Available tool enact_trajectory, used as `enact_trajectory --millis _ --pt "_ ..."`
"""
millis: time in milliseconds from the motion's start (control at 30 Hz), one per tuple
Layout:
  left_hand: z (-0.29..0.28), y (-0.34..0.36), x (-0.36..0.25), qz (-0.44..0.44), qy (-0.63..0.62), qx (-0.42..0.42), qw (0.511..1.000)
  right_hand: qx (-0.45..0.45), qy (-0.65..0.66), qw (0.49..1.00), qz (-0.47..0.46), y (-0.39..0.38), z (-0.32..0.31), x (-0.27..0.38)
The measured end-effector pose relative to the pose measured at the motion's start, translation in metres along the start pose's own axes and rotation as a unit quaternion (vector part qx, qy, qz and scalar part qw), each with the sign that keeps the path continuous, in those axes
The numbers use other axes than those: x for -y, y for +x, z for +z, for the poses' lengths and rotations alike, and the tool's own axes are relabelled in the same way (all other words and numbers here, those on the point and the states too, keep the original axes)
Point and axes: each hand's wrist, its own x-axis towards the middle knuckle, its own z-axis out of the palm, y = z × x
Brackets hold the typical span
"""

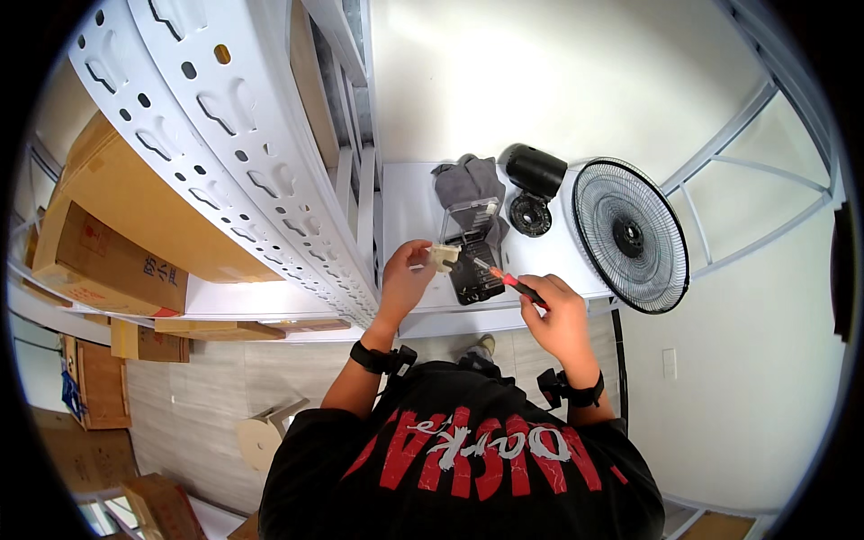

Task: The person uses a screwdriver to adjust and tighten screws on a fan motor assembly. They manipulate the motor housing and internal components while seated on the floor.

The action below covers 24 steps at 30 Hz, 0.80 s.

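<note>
My left hand (407,277) holds a small beige plastic part (445,258) between its fingers, over the left side of an open black case (479,286) with a clear lid (469,216). My right hand (553,319) grips a red and black screwdriver (518,286), its tip angled up-left toward the beige part; whether they touch is unclear. A grey cloth (459,182) lies behind the case. To its right are a black cylindrical fan housing (535,168) with a round base piece below it and a round black wire fan grille (630,184).
The white shelf top (405,207) meets a wall behind. A perforated white metal upright (229,148) rises at left beside shelves of cardboard boxes (130,256). A metal frame (747,117) stands at right. A wooden crate (99,382) and more boxes are lower left on the floor.
</note>
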Motion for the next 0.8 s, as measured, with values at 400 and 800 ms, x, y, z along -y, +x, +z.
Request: enact_trajectory --millis 400,800 --pt "0.007 -0.005 -0.027 -0.122 -0.265 0.025 0.956 0.021 0.049 0.998 -0.019 -0.012 0.017 0.002" --pt "0.006 -0.008 -0.02 -0.045 -0.178 0.022 0.983 0.025 0.052 0.998 -0.022 -0.008 0.024 0.006"
